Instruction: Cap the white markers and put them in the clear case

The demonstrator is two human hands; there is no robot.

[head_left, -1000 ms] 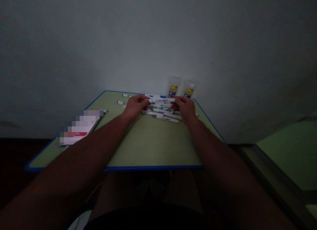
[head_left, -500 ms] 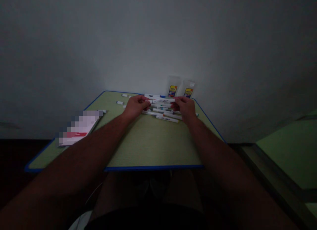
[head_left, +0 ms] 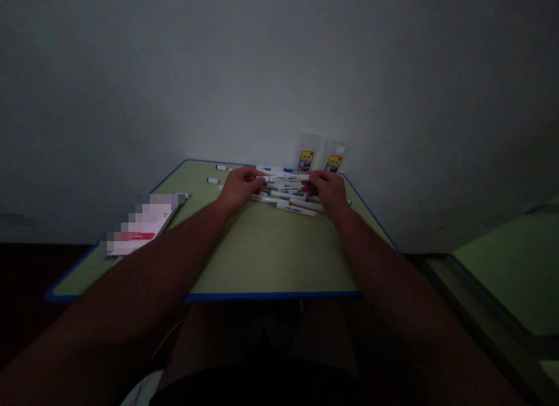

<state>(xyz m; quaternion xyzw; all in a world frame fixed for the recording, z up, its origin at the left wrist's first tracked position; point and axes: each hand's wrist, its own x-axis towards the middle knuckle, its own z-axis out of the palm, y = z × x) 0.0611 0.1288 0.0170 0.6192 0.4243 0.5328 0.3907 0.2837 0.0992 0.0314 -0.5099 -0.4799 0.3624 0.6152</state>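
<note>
A left hand [head_left: 239, 187] and right hand [head_left: 331, 190] are pinching a white marker [head_left: 288, 178] by its ends — likely light, stiff, slightly slippery, best held there — above loose pens [head_left: 297, 209] toward the table's [head_left: 262, 260] twelve o'clock.

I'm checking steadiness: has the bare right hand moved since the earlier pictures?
No, not noticeably: the bare right hand keeps its place near the far right corner of the green, blue-edged table.

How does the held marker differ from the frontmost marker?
The held marker is gripped near its ends by the left hand and right hand; the frontmost marker lies on the table. The held marker runs nearly level in view; the frontmost marker slants down rightward. Both are white with dark print.
</note>
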